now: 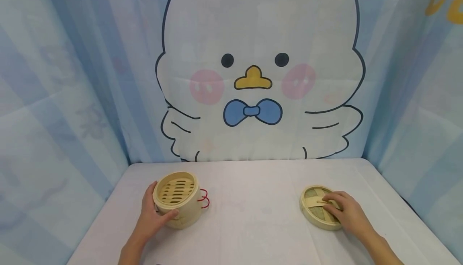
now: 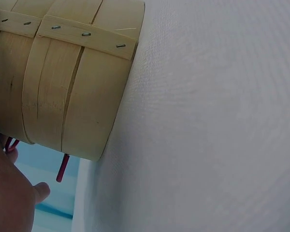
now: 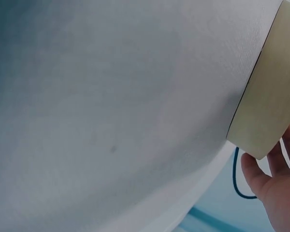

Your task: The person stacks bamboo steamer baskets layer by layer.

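Note:
Toward the left of the table, a stack of round bamboo steamer baskets (image 1: 184,212) shows a slatted top and red cord loops (image 1: 204,199) on its right side. My left hand (image 1: 151,215) grips the stack from the left, its thumb across the near side. In the left wrist view the baskets (image 2: 77,87) show stapled wooden bands, and part of the left hand (image 2: 9,188) appears below. At the right, a round woven bamboo lid (image 1: 312,194) lies on the tabletop. My right hand (image 1: 350,215) pinches the strap across its top. The right wrist view shows the lid's side (image 3: 268,92).
A white cloth covers the table (image 1: 249,212). Behind it hangs a backdrop (image 1: 253,136) with a cartoon bird, and pale blue striped curtains (image 1: 54,108) flank both sides. The steamer stack and lid stand well apart.

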The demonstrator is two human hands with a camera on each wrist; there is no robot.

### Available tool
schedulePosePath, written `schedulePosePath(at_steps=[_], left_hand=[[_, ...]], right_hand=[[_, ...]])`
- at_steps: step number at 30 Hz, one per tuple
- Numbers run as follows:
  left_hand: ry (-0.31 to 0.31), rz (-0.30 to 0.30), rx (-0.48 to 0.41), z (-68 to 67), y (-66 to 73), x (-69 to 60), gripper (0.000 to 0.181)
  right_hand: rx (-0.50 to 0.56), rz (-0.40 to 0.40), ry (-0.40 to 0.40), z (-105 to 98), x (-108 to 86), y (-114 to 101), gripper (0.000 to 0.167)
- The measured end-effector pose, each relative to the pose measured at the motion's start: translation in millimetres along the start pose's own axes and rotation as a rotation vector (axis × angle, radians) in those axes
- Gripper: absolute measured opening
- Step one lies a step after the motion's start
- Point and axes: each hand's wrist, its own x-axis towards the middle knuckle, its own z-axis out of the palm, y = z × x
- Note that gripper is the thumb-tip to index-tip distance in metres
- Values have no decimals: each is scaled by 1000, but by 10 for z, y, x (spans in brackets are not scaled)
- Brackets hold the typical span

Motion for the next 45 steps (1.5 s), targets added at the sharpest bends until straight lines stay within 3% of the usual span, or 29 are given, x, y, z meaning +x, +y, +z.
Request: schedulePosePath(at_steps=[7,22,29,45], left_hand=[[5,18,-11,5,-12,0,115],[4,14,-26,15,3,12,114],[8,16,-32,18,0,3,114],[5,7,-14,13,21,-1,114]], right_hand=[[-7,27,-31,-13,-7,-16,16],[-17,17,-4,-30,-18,-35,15],[-8,-33,60,-54,36,-177,19],[21,-80,101,-65,178,-536,19]])
